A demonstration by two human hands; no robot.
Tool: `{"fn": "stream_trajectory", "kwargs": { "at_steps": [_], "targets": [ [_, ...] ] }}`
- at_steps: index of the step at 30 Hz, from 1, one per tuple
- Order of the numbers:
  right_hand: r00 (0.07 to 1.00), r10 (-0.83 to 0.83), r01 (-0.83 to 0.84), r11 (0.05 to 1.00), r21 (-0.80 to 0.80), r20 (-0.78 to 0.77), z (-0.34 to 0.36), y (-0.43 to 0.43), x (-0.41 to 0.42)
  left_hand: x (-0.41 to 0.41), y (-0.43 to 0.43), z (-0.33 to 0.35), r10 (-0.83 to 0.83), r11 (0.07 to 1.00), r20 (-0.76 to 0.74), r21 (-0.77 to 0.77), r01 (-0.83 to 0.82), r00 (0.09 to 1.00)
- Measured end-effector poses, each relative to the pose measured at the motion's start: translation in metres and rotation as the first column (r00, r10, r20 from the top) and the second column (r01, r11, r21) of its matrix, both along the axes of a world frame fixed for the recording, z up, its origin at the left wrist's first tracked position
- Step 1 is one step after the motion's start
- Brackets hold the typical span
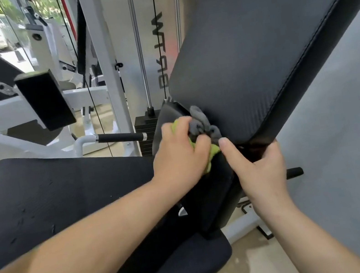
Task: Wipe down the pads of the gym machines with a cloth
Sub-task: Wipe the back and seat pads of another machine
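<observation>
Bright, even daylight comes from the window (1, 28) at upper left, which is washed out. It lays a soft grey sheen on the back pad (267, 48) and a diffuse glare on the metal panel (153, 44). Shadows are faint and soft-edged. The left hand (180, 158) and the cloth (203, 122) it grips are smeared by motion blur; the right hand (262, 170), holding the back pad's lower edge, is sharper. Wide-angle distortion bends the white post (106, 65) and stretches the forearms.
</observation>
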State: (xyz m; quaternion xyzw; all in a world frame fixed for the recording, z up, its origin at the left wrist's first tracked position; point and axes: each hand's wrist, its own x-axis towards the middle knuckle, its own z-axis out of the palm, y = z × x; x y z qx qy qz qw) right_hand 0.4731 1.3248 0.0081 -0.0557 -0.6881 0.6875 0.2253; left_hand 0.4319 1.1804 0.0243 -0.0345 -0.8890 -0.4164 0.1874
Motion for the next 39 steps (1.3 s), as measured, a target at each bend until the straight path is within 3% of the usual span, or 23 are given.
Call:
{"fn": "stream_trajectory", "kwargs": {
  "at_steps": [4,8,12,15,18,20,22,25,31,34,37,39],
  "targets": [
    [1.000,0.004,-0.004,1.000,0.002,-0.005,0.000,-0.003,-0.003,-0.079,-0.025,0.013,0.147,0.985,0.138,0.067,-0.157,0.980],
    [1.000,-0.018,0.018,1.000,0.022,0.007,-0.001,-0.008,-0.005,-0.118,-0.038,0.012,0.171,0.973,0.217,0.115,-0.199,0.961],
    [1.000,-0.030,0.030,1.000,-0.002,0.009,-0.001,-0.008,0.000,-0.106,-0.036,0.001,0.204,0.938,0.291,0.216,-0.272,0.935],
    [0.999,-0.027,0.028,1.000,-0.013,0.022,-0.001,-0.009,0.004,-0.051,-0.013,-0.024,0.255,0.894,0.364,0.263,-0.362,0.896],
    [0.999,-0.028,0.029,0.999,-0.021,0.014,-0.004,-0.011,0.004,0.031,0.016,-0.049,0.166,0.893,0.355,0.342,-0.293,0.920],
    [0.999,-0.032,0.032,0.999,-0.014,0.020,-0.005,-0.011,0.005,0.070,0.027,-0.057,0.072,0.918,0.270,0.359,-0.169,0.960],
    [0.999,-0.006,0.006,1.000,0.000,0.036,-0.006,-0.008,0.008,0.076,0.026,-0.055,0.026,0.937,0.174,0.340,-0.085,0.984],
    [0.998,0.048,-0.051,0.998,0.046,0.051,-0.011,-0.001,0.015,0.029,0.012,-0.043,0.073,0.960,0.131,0.259,-0.105,0.989],
    [0.992,0.063,-0.070,0.996,0.059,0.112,-0.018,0.004,0.018,-0.068,-0.036,-0.031,0.195,0.931,0.335,0.232,-0.281,0.922],
    [0.994,0.018,-0.027,0.996,0.084,0.107,-0.020,0.000,0.017,-0.051,-0.037,-0.053,0.241,0.877,0.448,0.280,-0.391,0.861],
    [0.992,-0.006,-0.009,0.993,0.117,0.125,-0.022,-0.002,0.019,-0.012,-0.015,-0.073,0.289,0.839,0.582,0.229,-0.494,0.760],
    [0.992,-0.009,-0.007,0.992,0.123,0.128,-0.022,-0.001,0.018,0.017,0.002,-0.073,0.298,0.795,0.579,0.290,-0.533,0.759]
  ]
}}
